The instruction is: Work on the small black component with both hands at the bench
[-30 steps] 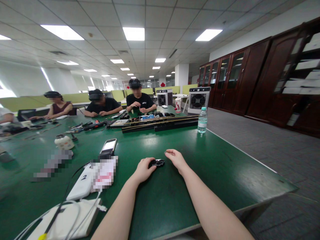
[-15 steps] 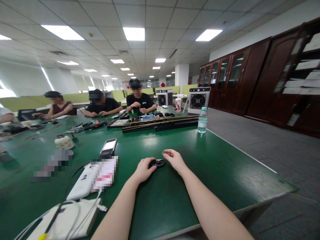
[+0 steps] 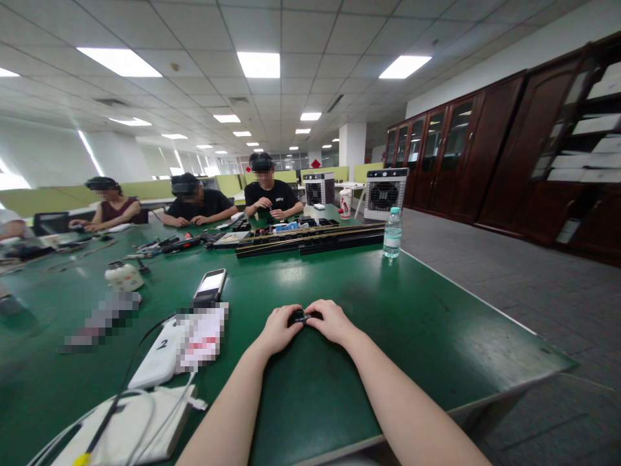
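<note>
Evidently, this is close fingertip work. A small black part sits between the person's two hands, straight ahead on the green table or just above it; from where I stand I can't tell which. The left hand grips its left end, thumb on the near side; the right hand is pinched narrow on the other end, and the fingers hide most of the detail. To do this well, I'd let the left be the steady anchor and have the right press lightly and squarely, without twisting, since so small a piece could slip. Wrists rested down would calm the fingertips, and easing the right ones aside would give the eyes a check. The water bottle stands well apart, beyond the right hand.
</note>
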`<state>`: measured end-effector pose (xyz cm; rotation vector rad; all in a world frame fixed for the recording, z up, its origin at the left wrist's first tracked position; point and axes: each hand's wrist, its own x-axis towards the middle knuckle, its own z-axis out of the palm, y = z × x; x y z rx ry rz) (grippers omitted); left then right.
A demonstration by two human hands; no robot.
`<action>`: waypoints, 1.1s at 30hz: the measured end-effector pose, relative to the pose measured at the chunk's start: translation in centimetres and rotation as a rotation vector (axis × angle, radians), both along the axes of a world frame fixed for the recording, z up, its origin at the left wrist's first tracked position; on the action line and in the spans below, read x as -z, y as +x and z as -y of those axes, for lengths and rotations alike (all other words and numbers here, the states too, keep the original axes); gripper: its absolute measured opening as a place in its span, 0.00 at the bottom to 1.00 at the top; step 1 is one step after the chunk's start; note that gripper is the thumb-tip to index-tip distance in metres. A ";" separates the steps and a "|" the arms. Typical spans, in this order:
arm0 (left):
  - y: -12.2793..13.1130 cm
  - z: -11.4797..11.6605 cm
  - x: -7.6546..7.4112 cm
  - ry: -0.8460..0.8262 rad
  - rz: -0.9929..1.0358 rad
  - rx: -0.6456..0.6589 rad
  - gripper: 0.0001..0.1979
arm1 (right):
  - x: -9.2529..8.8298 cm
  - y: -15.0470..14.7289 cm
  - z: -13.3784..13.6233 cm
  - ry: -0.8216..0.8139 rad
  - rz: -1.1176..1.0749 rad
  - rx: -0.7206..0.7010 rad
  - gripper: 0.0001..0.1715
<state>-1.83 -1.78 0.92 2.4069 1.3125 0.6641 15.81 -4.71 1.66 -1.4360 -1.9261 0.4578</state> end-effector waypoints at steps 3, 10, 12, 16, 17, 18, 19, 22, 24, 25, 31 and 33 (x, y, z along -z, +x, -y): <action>0.0 -0.1 0.1 0.002 -0.002 -0.002 0.19 | -0.2 -0.1 0.2 0.013 0.113 -0.003 0.10; 0.0 -0.2 0.3 0.004 -0.002 -0.004 0.19 | -0.4 -0.3 0.5 0.019 0.166 -0.001 0.10; 0.0 -0.2 0.3 0.003 -0.003 -0.007 0.19 | -0.5 -0.3 0.5 0.018 0.167 -0.006 0.10; 0.1 0.0 0.1 -0.007 -0.009 -0.013 0.18 | -0.6 -0.2 0.5 0.017 0.161 -0.017 0.10; 0.1 0.0 0.0 -0.008 -0.009 -0.013 0.18 | -0.7 -0.2 0.6 0.017 0.160 -0.018 0.10; 0.1 0.1 0.0 -0.008 -0.008 -0.013 0.18 | -0.7 -0.2 0.6 0.015 0.161 -0.016 0.10; 0.1 0.1 -0.1 -0.010 -0.007 -0.014 0.18 | -0.7 -0.2 0.7 0.012 0.163 -0.011 0.10; 0.1 0.1 -0.1 -0.011 0.002 -0.015 0.19 | -0.8 -0.3 0.7 -0.003 0.172 0.010 0.10; 0.1 0.0 -0.1 -0.009 0.008 -0.013 0.18 | -0.8 -0.3 0.7 -0.009 0.174 0.011 0.10; 0.1 0.0 0.0 -0.007 0.010 -0.011 0.18 | -0.8 -0.3 0.7 -0.008 0.174 0.008 0.10; 0.1 -0.1 0.0 -0.011 0.011 -0.015 0.19 | -0.3 -0.3 0.4 -0.006 0.159 0.017 0.12; 0.1 0.0 0.0 -0.016 0.009 -0.014 0.19 | -0.1 -0.3 0.4 -0.007 0.136 0.013 0.12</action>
